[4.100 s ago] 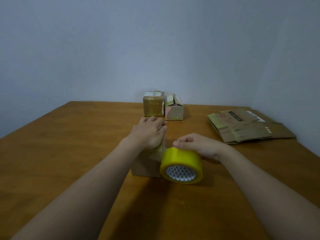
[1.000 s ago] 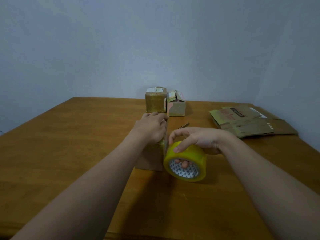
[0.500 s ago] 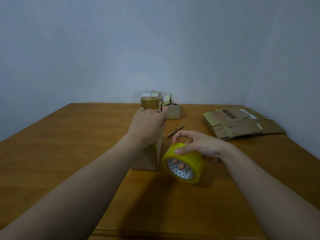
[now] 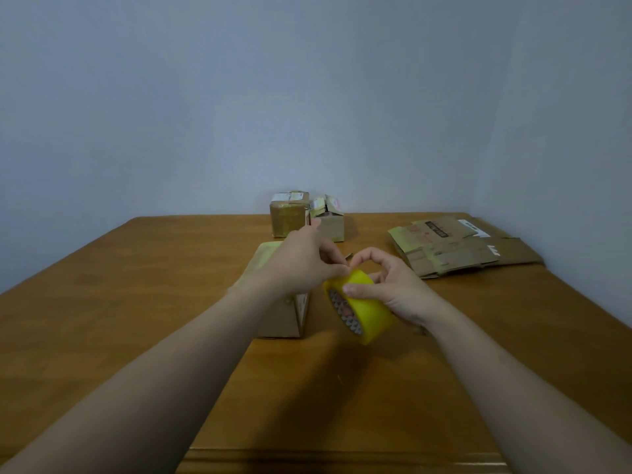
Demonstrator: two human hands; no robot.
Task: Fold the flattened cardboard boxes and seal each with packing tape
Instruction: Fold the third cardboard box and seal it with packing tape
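Right hand (image 4: 393, 290) grips the yellow roll of packing tape (image 4: 367, 311) just right of the small brown cardboard box (image 4: 284, 318). Fingers of the left hand (image 4: 301, 265) pinch the roll's rim. Seemingly the sealing step; next, the tape end needs peeling free.

Left half of counter (image 4: 119, 285): open wood, free approach. Centre blocked: box (image 4: 280, 319) stands just left of tape roll (image 4: 371, 311), narrow gap between; left hand (image 4: 301, 265) and right hand (image 4: 396, 285) meet on the roll. Rear: two small boxes (image 4: 289, 217) side by side (touching, or nearly). Right rear: flat cardboard stack (image 4: 455, 248) fills that corner by the wall (image 4: 564, 165).
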